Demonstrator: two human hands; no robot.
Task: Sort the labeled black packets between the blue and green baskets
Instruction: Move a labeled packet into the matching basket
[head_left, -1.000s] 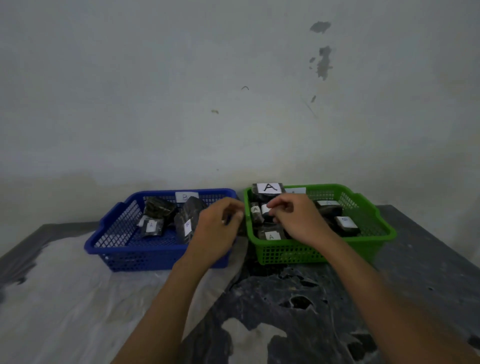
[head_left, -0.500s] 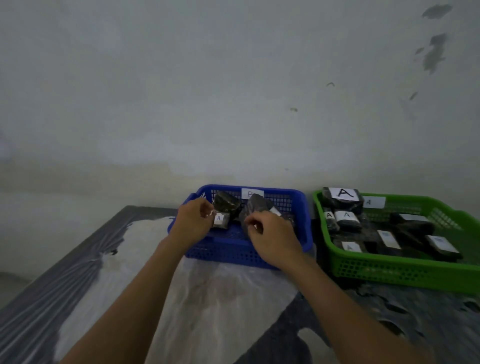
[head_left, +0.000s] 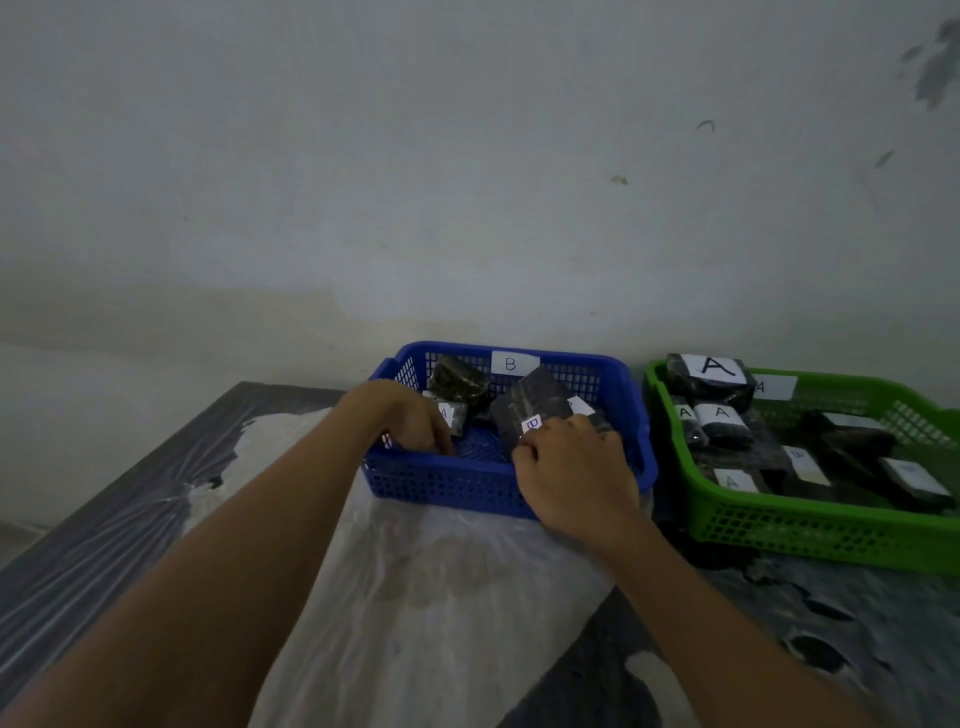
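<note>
Sorting partway done: both hands in the blue basket, stray labels left in each basket.

On the tabletop, the right hand reaches over the near rim of the blue basket with curled fingers on a B-labelled packet; a firm grip cannot be told. The left hand, fingers curled downward, sits just beside an A-labelled packet, and whether it holds anything is hidden. That A packet probably belongs in the green basket, to the right of the blue one. Farther back, the blue basket's wall carries a B tag. The green basket holds several A packets, though some labels there are too blurred to read, so more moves likely remain.
</note>
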